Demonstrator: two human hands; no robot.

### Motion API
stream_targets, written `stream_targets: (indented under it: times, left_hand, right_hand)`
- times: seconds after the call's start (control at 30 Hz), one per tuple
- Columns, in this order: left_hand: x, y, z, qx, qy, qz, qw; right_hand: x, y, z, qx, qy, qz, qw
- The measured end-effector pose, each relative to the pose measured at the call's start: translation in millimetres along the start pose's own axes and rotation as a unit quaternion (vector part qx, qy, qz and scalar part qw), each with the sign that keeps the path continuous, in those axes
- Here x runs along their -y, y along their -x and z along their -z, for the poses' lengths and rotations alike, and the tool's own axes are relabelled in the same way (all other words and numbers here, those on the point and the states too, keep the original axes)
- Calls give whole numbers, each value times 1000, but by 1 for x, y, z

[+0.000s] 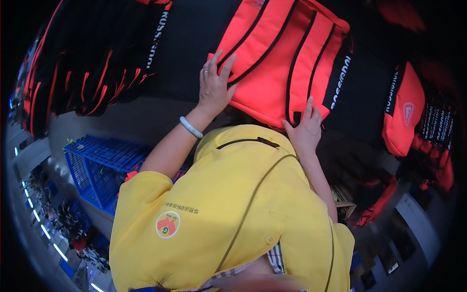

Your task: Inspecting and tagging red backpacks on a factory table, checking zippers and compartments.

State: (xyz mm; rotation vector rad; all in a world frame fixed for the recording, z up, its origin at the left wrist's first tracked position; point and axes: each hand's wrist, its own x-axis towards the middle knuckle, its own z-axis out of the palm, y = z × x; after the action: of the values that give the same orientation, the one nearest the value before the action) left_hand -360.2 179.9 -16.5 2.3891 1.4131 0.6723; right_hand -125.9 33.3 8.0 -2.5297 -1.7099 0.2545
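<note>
A bright red-orange backpack (265, 92) with a black side panel lies on a dark work surface in front of me. Its two shoulder straps, edged in black, face up. My left hand (215, 83) rests on the bag's near left corner, fingers stretched and apart; it wears a ring, and a pale bangle (191, 127) circles the wrist. At the near right corner lies my right hand (305, 130), its fingers extended along the fabric and the thumb apart. Both hands touch the bag without visibly gripping it.
Black bags with red trim (82, 63) are stacked at the left. Another red and black bag (406, 112) stands at the right, with several more beyond it. A blue plastic crate (92, 170) sits low at my left. The dark work surface (180, 58) extends around the backpack.
</note>
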Motion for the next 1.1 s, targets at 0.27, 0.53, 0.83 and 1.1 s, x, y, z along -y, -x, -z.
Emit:
stream_targets:
  times: [0.27,0.53,0.83,1.1]
  left_hand:
    - [19,-47,51,169,673,296,656]
    - [-34,-36,88,220,808,327,438]
    - [-64,-1,59,206,795,369,435]
    - [-96,4,64,190,780,355,479]
  right_hand:
    - [-68,-2,54,57,-699,-165,693]
    - [-58,13,90,102,-851,-98,506]
    - [-55,18,76,216,-901,-47,373]
    - [-66,22,77,235,-873,-69,421]
